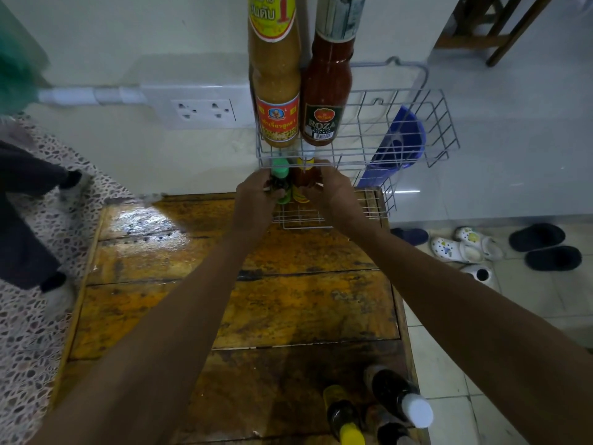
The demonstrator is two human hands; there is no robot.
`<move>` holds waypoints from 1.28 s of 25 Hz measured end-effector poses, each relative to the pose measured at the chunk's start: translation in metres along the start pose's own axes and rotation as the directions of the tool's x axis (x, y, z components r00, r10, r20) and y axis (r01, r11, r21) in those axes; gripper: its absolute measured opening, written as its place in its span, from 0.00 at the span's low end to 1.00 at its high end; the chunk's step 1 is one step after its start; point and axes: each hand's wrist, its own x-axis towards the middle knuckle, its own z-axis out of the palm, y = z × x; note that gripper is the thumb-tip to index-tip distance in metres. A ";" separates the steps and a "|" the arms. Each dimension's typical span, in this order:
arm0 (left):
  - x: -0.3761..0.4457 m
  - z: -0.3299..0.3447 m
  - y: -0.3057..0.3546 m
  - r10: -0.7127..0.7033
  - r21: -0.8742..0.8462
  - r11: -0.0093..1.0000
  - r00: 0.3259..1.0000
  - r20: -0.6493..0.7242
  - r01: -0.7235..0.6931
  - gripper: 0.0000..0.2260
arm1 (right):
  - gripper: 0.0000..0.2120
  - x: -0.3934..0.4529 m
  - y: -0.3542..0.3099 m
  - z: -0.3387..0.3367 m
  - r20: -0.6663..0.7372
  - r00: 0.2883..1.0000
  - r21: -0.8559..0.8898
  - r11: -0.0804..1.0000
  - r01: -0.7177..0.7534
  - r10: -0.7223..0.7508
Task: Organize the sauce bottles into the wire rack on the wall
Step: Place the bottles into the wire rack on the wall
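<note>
A two-tier wire rack (417, 101) hangs on the wall. Its upper tier holds a tall yellow-brown sauce bottle (276, 91) and a Roza ketchup bottle (324, 101) side by side at the left. In the lower tier (301, 218) my left hand (256, 197) grips a dark bottle with a green cap (279, 170). Beside it my right hand (330, 191) holds a red sauce bottle with a yellow label (305, 179). Near the table's front edge stand a yellow-capped bottle (345, 415) and a white-capped dark bottle (401, 396).
The worn wooden table (192, 284) stands under the rack. A double wall socket (205, 110) is left of the rack. A blue bucket (398, 146) sits behind the wires. Slippers and clogs (465, 245) lie on the tiled floor at right. Patterned cloth (29, 316) covers the left.
</note>
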 end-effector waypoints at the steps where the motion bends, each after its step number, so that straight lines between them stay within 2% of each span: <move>1: 0.000 0.000 0.001 -0.003 0.018 1.000 1.000 0.000 0.003 0.23 | 0.23 -0.001 -0.004 -0.003 0.010 1.000 -0.009 1.000 -0.007 0.007; 4: -0.002 -0.005 0.006 -0.049 0.076 0.996 0.999 -0.012 0.049 0.26 | 0.28 -0.009 -0.012 -0.018 0.027 0.999 0.011 0.999 -0.047 0.047; 7: -0.023 -0.017 0.015 -0.048 0.117 0.992 0.996 -0.073 0.056 0.26 | 0.30 -0.038 -0.020 -0.052 -0.028 1.000 0.047 0.999 0.010 -0.008; 8: -0.037 -0.024 0.018 -0.045 0.135 0.989 0.994 -0.100 0.059 0.25 | 0.28 -0.053 -0.021 -0.066 -0.031 0.999 0.055 0.998 0.037 -0.035; 10: -0.084 -0.034 0.026 -0.043 0.159 0.985 0.994 -0.103 0.059 0.20 | 0.17 -0.098 -0.019 -0.096 0.007 0.997 0.054 0.996 0.073 -0.073; 12: -0.149 -0.038 0.030 -0.076 0.128 0.989 0.997 0.026 0.072 0.16 | 0.10 -0.155 -0.005 -0.121 0.105 0.992 -0.010 0.998 0.066 -0.065; 14: -0.219 -0.034 0.025 -0.026 0.104 0.995 0.970 0.241 0.001 0.15 | 0.10 -0.211 0.021 -0.137 0.207 0.977 -0.091 0.993 0.076 -0.056; 16: -0.277 -0.024 0.014 0.007 0.097 0.994 0.906 0.424 -0.053 0.15 | 0.14 -0.261 0.049 -0.145 0.297 0.954 -0.120 0.990 0.070 -0.031; 19: -0.330 -0.008 0.015 -0.060 0.037 0.998 0.815 0.576 0.047 0.24 | 0.22 -0.313 0.074 -0.144 0.383 0.924 -0.081 0.996 0.041 -0.007; 22: -0.346 0.006 0.034 -0.134 0.039 0.990 0.801 0.584 0.138 0.30 | 0.25 -0.332 0.077 -0.130 0.421 0.906 -0.025 0.998 0.051 -0.035; 25: -0.344 0.014 0.054 -0.109 0.035 0.994 0.836 0.538 0.107 0.29 | 0.26 -0.333 0.071 -0.117 0.420 0.905 0.027 0.997 0.070 -0.075; 28: -0.340 0.017 0.066 -0.110 0.021 0.993 0.822 0.559 0.118 0.28 | 0.24 -0.336 0.062 -0.113 0.441 0.894 0.053 0.996 0.065 -0.082; 32: -0.329 0.014 0.075 -0.180 -0.051 0.966 0.798 0.575 0.254 0.28 | 0.28 -0.330 0.063 -0.112 0.437 0.899 0.128 0.991 -0.038 -0.022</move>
